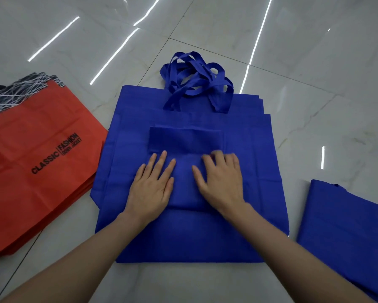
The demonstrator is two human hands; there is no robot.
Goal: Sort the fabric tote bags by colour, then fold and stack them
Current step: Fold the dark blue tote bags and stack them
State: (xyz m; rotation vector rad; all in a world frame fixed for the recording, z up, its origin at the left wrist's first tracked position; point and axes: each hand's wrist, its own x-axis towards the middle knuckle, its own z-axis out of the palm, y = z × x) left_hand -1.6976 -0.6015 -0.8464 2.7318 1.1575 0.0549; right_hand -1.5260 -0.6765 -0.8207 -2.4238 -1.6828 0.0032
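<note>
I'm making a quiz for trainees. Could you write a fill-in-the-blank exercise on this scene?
1. The left hand and right hand press flat on a small folded fabric tote bag coloured ___.
2. The stack of orange-red fabric bags lies on the person's ___ side.
3. Its black print starts with the word ___.
4. The tangled blue fabric handles lie on the glossy tiled ___.
Missing words: blue; left; CLASSIC; floor.

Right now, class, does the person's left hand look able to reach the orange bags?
Probably yes. The left hand lies flat on the folded blue bag, holding nothing, and the orange bags lie close on that side with nothing between.
</note>
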